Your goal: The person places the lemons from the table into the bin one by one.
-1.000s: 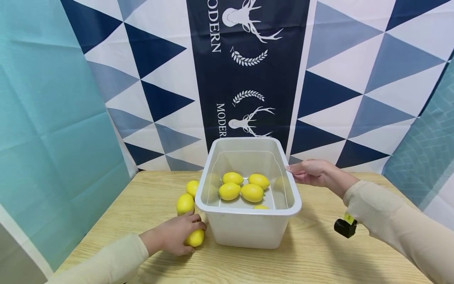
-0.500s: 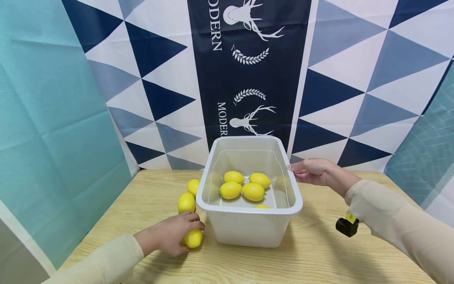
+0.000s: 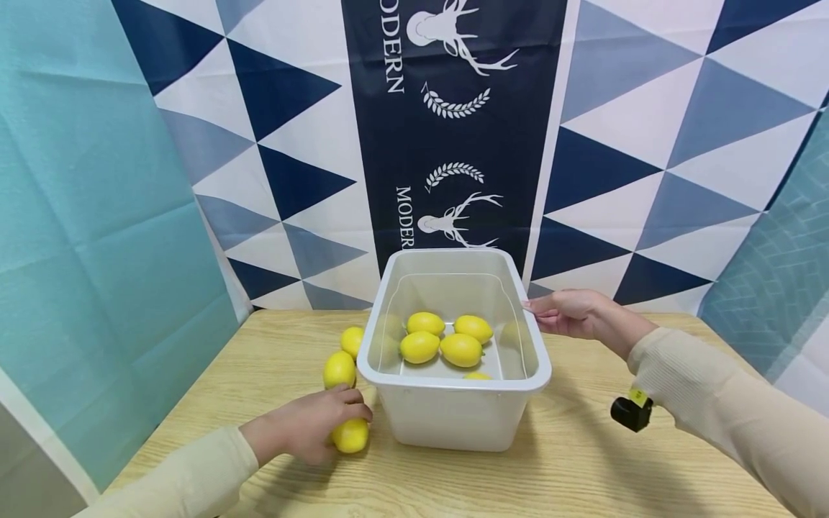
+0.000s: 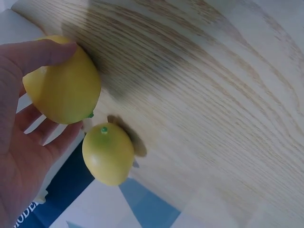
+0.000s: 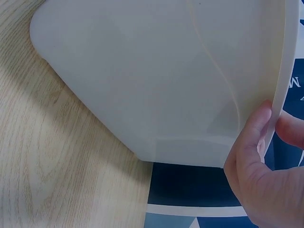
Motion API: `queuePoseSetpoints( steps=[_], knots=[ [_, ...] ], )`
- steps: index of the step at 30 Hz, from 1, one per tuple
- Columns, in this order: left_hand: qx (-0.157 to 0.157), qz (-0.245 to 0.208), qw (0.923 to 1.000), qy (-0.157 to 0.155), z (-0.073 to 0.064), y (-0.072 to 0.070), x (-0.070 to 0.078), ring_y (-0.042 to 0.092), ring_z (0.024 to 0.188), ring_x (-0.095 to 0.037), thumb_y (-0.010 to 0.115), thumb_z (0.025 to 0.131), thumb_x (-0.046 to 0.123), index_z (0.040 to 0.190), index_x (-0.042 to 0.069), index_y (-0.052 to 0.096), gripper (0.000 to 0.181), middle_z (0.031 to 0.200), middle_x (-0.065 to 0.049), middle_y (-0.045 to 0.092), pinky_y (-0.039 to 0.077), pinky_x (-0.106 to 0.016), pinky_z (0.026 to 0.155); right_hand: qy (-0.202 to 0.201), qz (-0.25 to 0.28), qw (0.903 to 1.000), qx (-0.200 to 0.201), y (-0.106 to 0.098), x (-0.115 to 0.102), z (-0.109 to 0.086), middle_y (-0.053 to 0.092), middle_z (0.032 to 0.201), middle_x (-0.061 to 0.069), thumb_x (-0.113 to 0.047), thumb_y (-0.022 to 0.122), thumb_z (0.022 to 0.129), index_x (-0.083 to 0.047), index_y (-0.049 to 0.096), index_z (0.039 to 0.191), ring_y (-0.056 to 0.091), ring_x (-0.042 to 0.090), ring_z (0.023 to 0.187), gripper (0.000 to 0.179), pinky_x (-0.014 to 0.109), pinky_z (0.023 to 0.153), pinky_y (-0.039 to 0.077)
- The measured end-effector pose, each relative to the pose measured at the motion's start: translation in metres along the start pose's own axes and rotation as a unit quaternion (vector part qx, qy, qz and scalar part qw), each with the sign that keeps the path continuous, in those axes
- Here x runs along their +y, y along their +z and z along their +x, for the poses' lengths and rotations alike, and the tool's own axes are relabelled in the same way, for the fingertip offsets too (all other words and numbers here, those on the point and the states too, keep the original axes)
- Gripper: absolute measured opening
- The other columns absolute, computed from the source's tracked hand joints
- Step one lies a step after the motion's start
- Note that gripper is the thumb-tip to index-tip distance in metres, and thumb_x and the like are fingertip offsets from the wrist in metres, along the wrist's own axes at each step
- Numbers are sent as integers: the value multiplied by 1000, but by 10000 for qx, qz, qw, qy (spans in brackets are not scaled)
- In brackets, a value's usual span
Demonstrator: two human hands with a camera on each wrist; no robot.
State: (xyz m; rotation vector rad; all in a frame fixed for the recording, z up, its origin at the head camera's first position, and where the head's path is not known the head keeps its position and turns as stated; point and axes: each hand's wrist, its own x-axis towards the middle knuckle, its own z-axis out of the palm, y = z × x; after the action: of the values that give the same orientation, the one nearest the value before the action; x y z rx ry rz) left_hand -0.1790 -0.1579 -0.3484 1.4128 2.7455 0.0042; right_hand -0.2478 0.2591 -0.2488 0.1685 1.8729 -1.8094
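My left hand (image 3: pixel 311 426) grips a yellow lemon (image 3: pixel 350 437) on the left of the table. In the left wrist view, the thumb lies over this lemon (image 4: pixel 66 90) and the other fingers are partly hidden behind it. Just beyond the hand sits a second lemon (image 3: pixel 340 370), with a third (image 3: pixel 352 342) behind it against the bin's left side. The pale plastic bin (image 3: pixel 453 417) stands in the middle with several lemons (image 3: pixel 462 350) on its floor. My right hand (image 3: pixel 573 314) pinches the bin's right rim, thumb and fingers on either side in the right wrist view.
The bin rests on a wood-grain table (image 3: pixel 622 467). Behind it hangs a patterned cloth (image 3: pixel 460 137) with triangles and deer heads, and a teal cloth (image 3: pixel 116 237) covers the left side. A small black device (image 3: pixel 631 412) hangs at the right wrist.
My left hand has shifted slightly left with the lemon, a little away from the bin. The right hand stays at the rim.
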Motion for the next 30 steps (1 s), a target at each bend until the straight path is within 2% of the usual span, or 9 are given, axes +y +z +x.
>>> queuePoseSetpoints(
  steps=[7, 15, 21, 30],
  knots=[
    [102, 3, 9994, -321, -2, -8, -1, 50, 97, -10, 78, 65, 8, 115, 18, 60, 54, 108, 4, 57, 53, -30, 89, 0, 20, 10000, -52, 0, -1, 0, 69, 83, -2, -8, 61, 92, -12, 66, 84, 68, 6, 77, 10, 19, 78, 58],
    [352, 39, 9983, -463, -2, -13, -5, 49, 93, -11, 80, 66, 15, 115, 16, 61, 53, 104, 3, 57, 52, -30, 84, 7, 107, 9999, -77, 0, -1, 0, 69, 82, -2, -8, 60, 92, -11, 66, 84, 68, 7, 77, 11, 20, 78, 58],
    [541, 101, 9961, -691, -2, -18, -9, 52, 97, -15, 79, 68, 20, 116, 15, 61, 52, 108, 1, 60, 53, -35, 88, -6, 51, 10000, -23, 0, -2, 0, 69, 81, -2, -9, 61, 92, -10, 65, 85, 68, 6, 76, 9, 20, 78, 58],
    [716, 161, 9943, -770, -6, -20, -14, 50, 93, -14, 80, 69, 23, 113, 15, 62, 48, 104, 2, 60, 53, -32, 83, -12, 29, 10000, -29, 1, -1, -2, 68, 82, -2, -6, 62, 91, -11, 67, 83, 67, 6, 76, 11, 19, 77, 58]
  ],
)
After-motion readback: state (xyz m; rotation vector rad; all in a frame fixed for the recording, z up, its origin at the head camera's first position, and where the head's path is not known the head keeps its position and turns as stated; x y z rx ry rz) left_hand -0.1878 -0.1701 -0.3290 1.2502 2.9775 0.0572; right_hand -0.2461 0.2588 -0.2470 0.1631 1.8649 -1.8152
